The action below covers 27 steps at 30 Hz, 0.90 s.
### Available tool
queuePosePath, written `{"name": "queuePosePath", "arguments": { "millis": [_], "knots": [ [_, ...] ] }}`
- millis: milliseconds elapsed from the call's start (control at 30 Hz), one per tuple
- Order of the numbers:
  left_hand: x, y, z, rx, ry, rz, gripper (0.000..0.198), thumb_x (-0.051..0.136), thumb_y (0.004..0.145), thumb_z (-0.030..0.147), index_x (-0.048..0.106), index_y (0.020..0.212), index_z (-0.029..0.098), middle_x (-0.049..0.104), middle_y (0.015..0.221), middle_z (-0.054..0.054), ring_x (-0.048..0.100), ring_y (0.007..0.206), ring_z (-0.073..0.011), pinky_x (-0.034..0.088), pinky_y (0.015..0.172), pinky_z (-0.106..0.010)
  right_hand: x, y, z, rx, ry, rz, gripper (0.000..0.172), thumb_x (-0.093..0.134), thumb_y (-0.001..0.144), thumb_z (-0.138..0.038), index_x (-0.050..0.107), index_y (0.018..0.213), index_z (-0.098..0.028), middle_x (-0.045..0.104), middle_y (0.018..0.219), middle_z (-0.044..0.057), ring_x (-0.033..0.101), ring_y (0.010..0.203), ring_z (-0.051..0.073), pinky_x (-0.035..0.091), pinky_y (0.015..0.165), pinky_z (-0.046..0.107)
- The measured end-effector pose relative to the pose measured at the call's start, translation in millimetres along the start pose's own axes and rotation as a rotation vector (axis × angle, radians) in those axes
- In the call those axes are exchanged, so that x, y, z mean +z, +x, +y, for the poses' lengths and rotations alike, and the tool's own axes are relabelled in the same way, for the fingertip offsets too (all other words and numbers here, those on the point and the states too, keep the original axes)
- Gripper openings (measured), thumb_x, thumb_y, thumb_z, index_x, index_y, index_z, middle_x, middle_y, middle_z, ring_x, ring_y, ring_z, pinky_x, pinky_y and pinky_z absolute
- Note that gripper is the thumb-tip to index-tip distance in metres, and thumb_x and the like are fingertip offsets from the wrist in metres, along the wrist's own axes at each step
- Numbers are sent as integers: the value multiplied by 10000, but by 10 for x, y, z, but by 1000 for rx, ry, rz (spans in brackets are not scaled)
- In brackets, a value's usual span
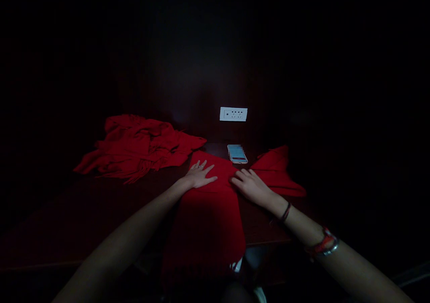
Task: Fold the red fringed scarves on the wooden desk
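A red fringed cloth (210, 222) lies on the dark table, its front end hanging over the near edge. My left hand (200, 176) rests flat on the cloth's folded upper part, fingers spread, a ring on one finger. At the right edge of that part is my right hand (247, 183), its fingers curled down against the cloth; their tips are too dim to tell whether they pinch it. Another piece of red cloth (277, 173) lies just beyond my right hand, partly behind it.
A crumpled heap of red fringed cloth (134, 146) sits at the back left. A lit phone (237, 154) lies behind the cloth, below a white wall socket (233, 114). The dark table's front edge (268, 242) runs below my arms.
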<state>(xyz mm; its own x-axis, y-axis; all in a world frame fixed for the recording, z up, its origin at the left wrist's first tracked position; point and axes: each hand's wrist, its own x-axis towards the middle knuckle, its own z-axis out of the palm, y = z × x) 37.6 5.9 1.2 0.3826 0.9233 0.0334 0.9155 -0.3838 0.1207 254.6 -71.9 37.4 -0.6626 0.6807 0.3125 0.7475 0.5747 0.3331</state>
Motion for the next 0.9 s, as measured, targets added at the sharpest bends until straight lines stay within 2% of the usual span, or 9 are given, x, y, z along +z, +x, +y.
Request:
{"name": "queuePosePath", "arguments": {
  "millis": [133,300,500,600,667,767,833,900],
  "knots": [
    [1,-2,-3,6,-5,-4,762,178,642,739,179,1276,314,104,1358,-55,64,1210,-318,133,944,-426,84,-16,-37,-42,37,-18,297,384,802,-278,475,1070,-189,480,1024,94,395,959,213,299,808,367],
    [-8,0,-3,-1,-5,-7,769,184,637,742,180,1276,314,106,1359,-50,64,1208,-326,142,940,-433,-67,16,81,-204,134,-69,382,448,756,-370,482,1089,-184,463,1068,90,389,974,203,310,813,349],
    [14,4,-9,16,-8,14,744,195,656,725,202,1272,309,122,1357,-55,73,1211,-318,141,941,-430,-17,289,-148,-170,104,-32,447,449,727,-468,522,1014,-133,534,910,101,443,888,212,301,802,358],
    [11,-6,-12,44,11,37,676,239,707,663,233,1268,285,165,1348,-65,117,1208,-308,165,938,-421,48,425,-228,-147,80,-15,340,479,725,-393,554,922,-127,546,876,109,455,858,213,298,786,354],
    [-30,-36,-8,94,37,121,593,283,752,581,299,1243,249,234,1319,-82,190,1192,-287,192,934,-397,76,445,-208,-147,85,-2,253,469,736,-288,553,915,-130,552,869,106,458,853,204,296,786,344],
    [-165,-135,0,213,67,224,431,328,795,441,435,1132,195,412,1172,-94,371,1077,-231,262,900,-337,91,380,-100,-139,149,14,262,432,744,-191,519,987,-144,554,878,90,464,846,182,306,786,319],
    [-281,-238,-2,314,42,157,365,359,791,412,474,1060,195,486,1055,-66,443,982,-195,308,859,-295,84,318,-34,-143,218,17,299,444,743,-202,485,1035,-157,547,909,80,464,857,173,319,786,306],
    [-385,-362,-17,401,-7,50,368,429,750,438,475,1036,210,499,1017,-38,447,964,-182,322,842,-266,71,276,-2,-161,280,19,343,483,730,-256,458,1062,-170,534,950,75,460,884,174,327,792,304]
  ]
}}
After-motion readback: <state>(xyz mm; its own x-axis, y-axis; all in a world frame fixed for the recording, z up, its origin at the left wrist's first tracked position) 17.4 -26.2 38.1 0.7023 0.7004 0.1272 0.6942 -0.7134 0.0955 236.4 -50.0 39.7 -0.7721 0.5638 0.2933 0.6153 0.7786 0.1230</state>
